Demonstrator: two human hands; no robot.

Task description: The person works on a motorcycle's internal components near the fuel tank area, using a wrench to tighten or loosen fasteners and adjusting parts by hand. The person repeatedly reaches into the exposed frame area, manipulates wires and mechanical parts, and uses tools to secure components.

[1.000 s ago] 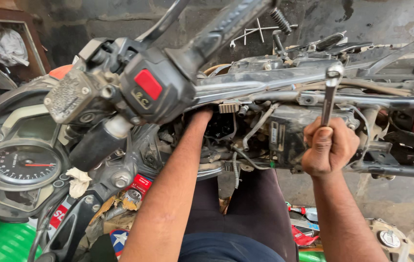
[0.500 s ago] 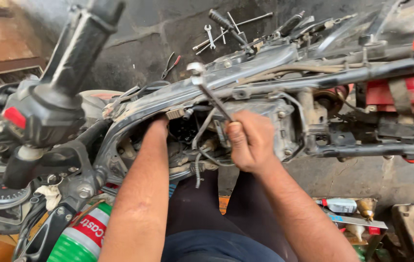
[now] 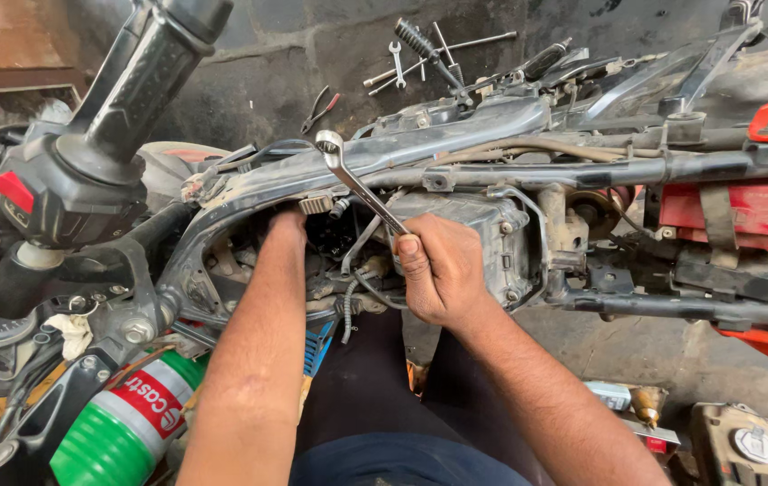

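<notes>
Head view: the left hand (image 3: 287, 219) is almost wholly hidden. It reaches in under the motorcycle frame (image 3: 456, 160), so only the wrist shows, and whether its fingers are spread or closed cannot be told. The right hand (image 3: 438, 270) is wrapped tight around the lower end of a wrench (image 3: 359, 184), which hides that end inside the fist.

The wrench's long axis runs from about four o'clock at the fist up to ten o'clock, where its ring end stands free just in front of the frame rail. It is slim, bright bare steel, with a closed ring head.

At eight o'clock a green and red bottle (image 3: 127, 423) is partly cut off behind the black handlebar grip (image 3: 145, 76). At twelve o'clock loose tools (image 3: 411, 54) lie on the dark floor, small and hard to make out.
</notes>
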